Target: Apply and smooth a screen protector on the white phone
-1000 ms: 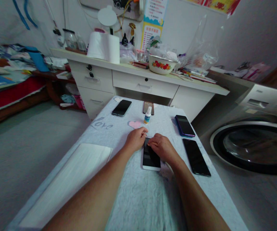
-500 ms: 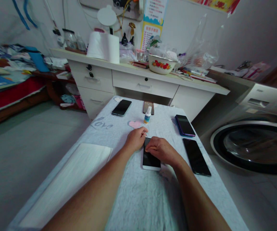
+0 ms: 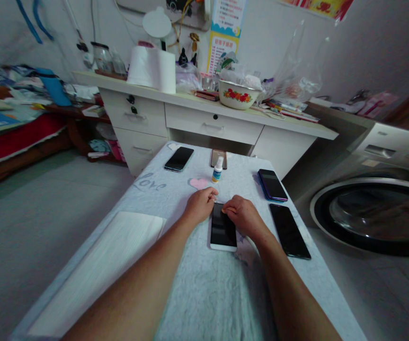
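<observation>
A white-framed smartphone (image 3: 223,234) lies flat on the cloth-covered table, its dark screen facing up. My left hand (image 3: 200,204) is closed at the phone's top left corner, fingers curled against that edge. Over the upper right of the screen, my right hand (image 3: 243,215) is closed with its fingertips pressed together on the glass. Anything small pinched in them is hidden. Just beyond the hands stands a small white spray bottle (image 3: 217,171) with a blue and yellow label.
Right of my hands lie a black phone (image 3: 289,232) and a purple-edged phone (image 3: 272,184). Another phone (image 3: 179,159) rests at the far left, and a brown-framed flat item (image 3: 214,157) behind the bottle. A white folded sheet (image 3: 119,255) lies left. Beyond stands a white desk (image 3: 190,116).
My right hand has slid up and to the right across the screen, uncovering more of its middle. The left hand and the phone stay in place.
</observation>
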A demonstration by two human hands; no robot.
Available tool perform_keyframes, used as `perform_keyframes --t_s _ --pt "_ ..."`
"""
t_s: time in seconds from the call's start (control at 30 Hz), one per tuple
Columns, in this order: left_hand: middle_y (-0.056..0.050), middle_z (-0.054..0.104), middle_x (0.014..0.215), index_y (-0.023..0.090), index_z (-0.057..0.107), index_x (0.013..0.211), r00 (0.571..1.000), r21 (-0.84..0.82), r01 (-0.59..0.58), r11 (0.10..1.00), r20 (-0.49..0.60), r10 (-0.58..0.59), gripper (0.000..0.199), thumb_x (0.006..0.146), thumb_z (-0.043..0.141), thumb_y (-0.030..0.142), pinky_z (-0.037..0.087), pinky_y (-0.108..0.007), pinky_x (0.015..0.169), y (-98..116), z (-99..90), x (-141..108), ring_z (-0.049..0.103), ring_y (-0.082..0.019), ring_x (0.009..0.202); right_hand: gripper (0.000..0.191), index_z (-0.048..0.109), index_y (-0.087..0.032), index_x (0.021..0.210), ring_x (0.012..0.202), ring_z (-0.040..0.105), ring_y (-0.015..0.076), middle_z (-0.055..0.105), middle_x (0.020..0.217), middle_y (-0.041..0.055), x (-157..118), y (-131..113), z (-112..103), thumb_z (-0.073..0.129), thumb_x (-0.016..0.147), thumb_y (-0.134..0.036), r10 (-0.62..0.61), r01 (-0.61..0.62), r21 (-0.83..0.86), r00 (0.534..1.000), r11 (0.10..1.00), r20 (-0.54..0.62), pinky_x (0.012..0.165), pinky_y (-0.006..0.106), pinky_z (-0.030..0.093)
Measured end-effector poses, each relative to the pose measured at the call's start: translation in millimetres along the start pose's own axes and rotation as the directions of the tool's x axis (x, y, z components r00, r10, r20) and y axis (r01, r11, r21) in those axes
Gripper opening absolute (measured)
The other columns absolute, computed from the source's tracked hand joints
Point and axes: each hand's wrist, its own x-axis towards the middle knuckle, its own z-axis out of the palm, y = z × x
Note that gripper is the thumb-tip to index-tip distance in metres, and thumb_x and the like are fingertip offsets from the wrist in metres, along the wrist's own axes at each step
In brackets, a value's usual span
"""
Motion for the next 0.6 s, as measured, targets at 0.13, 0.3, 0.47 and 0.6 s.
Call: perform_keyframes --t_s 0.13,0.3,0.47,0.6 --pt "0.000 0.069 0.082 0.020 0.064 0.099 1.000 0.000 0.011 1.000 0.005 -0.011 0.024 0.080 0.050 0.013 0.045 -0.023 0.068 1 -0.9 0 0.062 -0.013 0.077 0.017 0.073 -0.019 0.089 0.079 0.058 0.0141 0.063 0.084 0.0046 0 2 0 0.057 0.086 -0.019 0.074 -0.075 -0.035 0.997 0.997 -0.029 0.072 0.023 0.039" --pt "0.000 0.070 0.083 0.020 0.064 0.098 1.000 0.005 -0.001 1.000 -0.015 0.001 0.023 0.081 0.050 0.014 0.044 -0.022 0.068 1 -1.1 0 0.062 -0.013 0.075 0.017 0.073 -0.019 0.088 0.080 0.058 0.0156 0.063 0.085 0.0054 2 1 3 0.056 0.087 -0.019 0.110 -0.116 -0.075 0.991 0.990 -0.070 0.072 0.024 0.038" --pt "0.000 0.070 0.082 0.020 0.064 0.097 1.000 0.010 -0.014 1.000 -0.017 0.014 0.023 0.081 0.050 0.012 0.044 -0.022 0.068 2 -0.6 -1 0.062 -0.013 0.074 0.019 0.072 -0.019 0.088 0.080 0.056 0.0152 0.061 0.086 0.0055 5 -5 8 0.053 0.088 -0.018 0.092 -0.100 -0.101 0.992 0.990 -0.089 0.071 0.024 0.037" --pt "-0.001 0.070 0.084 0.020 0.063 0.097 1.000 0.004 -0.008 1.000 -0.013 0.008 0.023 0.081 0.050 0.012 0.045 -0.023 0.069 1 0.0 0 0.063 -0.013 0.076 0.021 0.072 -0.019 0.087 0.080 0.055 0.0144 0.060 0.086 0.0050 6 -9 10 0.051 0.090 -0.017 0.043 -0.051 -0.103 0.996 0.993 -0.082 0.073 0.023 0.037"
